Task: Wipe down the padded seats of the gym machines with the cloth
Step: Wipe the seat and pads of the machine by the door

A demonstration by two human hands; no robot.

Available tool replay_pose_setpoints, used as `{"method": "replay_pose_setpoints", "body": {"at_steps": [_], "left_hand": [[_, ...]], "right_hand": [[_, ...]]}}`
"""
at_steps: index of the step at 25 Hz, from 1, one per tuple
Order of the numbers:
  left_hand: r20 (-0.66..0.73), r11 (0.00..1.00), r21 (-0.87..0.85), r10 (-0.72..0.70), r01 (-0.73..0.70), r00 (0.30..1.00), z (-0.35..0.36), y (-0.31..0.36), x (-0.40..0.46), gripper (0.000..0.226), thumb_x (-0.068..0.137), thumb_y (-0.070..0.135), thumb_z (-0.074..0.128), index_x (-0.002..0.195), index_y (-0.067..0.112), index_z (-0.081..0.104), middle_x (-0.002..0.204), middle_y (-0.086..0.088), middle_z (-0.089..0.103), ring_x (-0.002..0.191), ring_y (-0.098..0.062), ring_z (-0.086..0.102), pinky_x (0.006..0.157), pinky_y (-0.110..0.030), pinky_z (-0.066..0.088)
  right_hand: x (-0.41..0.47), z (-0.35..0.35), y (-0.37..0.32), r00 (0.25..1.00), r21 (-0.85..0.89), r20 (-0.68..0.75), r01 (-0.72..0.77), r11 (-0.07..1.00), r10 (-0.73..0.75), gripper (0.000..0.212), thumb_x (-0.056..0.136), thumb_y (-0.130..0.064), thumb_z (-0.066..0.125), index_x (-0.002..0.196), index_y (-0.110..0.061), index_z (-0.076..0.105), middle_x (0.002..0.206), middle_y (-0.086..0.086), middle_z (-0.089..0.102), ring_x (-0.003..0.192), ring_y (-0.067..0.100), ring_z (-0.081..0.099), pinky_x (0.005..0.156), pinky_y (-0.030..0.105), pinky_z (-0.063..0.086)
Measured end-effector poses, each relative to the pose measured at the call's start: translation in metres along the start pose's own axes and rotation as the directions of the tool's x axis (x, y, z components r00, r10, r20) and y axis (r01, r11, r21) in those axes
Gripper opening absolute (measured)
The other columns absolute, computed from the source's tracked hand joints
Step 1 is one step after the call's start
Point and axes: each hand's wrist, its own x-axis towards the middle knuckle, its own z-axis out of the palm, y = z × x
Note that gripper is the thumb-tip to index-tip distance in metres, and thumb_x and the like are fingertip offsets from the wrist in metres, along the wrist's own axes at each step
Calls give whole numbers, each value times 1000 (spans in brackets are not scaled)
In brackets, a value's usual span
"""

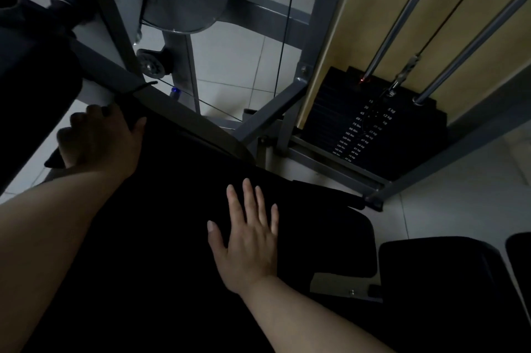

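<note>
A black padded seat (178,237) fills the lower middle of the head view, very dark. My left hand (100,140) is curled over its far left edge, thumb on top and fingers wrapped under. A dark pointed piece (53,161) sticks out below those fingers; I cannot tell whether it is the cloth or part of the pad. My right hand (247,240) lies flat on the seat's top, palm down, fingers spread. No cloth stands out against the black surface under it.
Grey steel frame bars (270,111) run behind the seat. A black weight stack (359,122) with guide rods (402,13) stands at the right. Another black pad (436,266) sits at the lower right. A pulley wheel (152,65) and cable (287,22) hang over the pale tiled floor (235,59).
</note>
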Motion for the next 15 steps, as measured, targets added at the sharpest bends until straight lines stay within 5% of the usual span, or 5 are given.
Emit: {"method": "replay_pose_setpoints", "body": {"at_steps": [6,10,15], "left_hand": [[-49,996,-35,74,-76,996,2,-8,-11,39,96,25,41,125,0,46,114,-30,53,103,-50,49,81,-52,39],[-103,994,-19,103,-105,989,9,-13,-23,44,95,24,43,132,1,41,114,-33,52,100,-53,49,82,-55,39],[12,993,-89,77,-76,997,23,-37,-41,51,90,36,33,126,0,40,113,-36,47,100,-55,48,87,-66,40]], "right_hand": [[0,3,-1,1000,-5,-31,6,1000,-6,66,92,-63,21,149,-40,-2,156,-13,-19,142,6,-20,114,42,-14],[-1,2,-2,1000,-14,-21,6,1000,-7,66,92,-63,21,149,-39,-4,155,-12,-21,142,7,-22,114,42,-15],[1,2,-2,1000,-1,-24,5,1000,-5,66,92,-62,22,149,-38,-3,156,-11,-20,142,7,-23,114,43,-16]]}}
